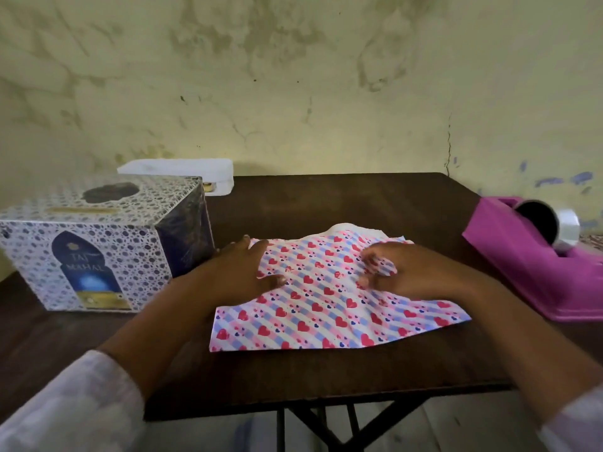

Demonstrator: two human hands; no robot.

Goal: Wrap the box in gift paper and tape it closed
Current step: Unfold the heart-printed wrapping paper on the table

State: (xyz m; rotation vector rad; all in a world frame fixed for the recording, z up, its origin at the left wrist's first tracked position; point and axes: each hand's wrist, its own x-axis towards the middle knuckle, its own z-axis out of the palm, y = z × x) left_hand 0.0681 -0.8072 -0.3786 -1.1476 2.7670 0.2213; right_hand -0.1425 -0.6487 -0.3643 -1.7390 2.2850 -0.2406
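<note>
Nearby, box [94,249] (left) and tape dispenser [535,259] flank paper [326,308].

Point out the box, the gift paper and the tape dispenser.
box [107,256]: head view, printed front face.
gift paper [326,308]: head view, flat middle.
tape dispenser [509,256]: head view, pink body.
</note>
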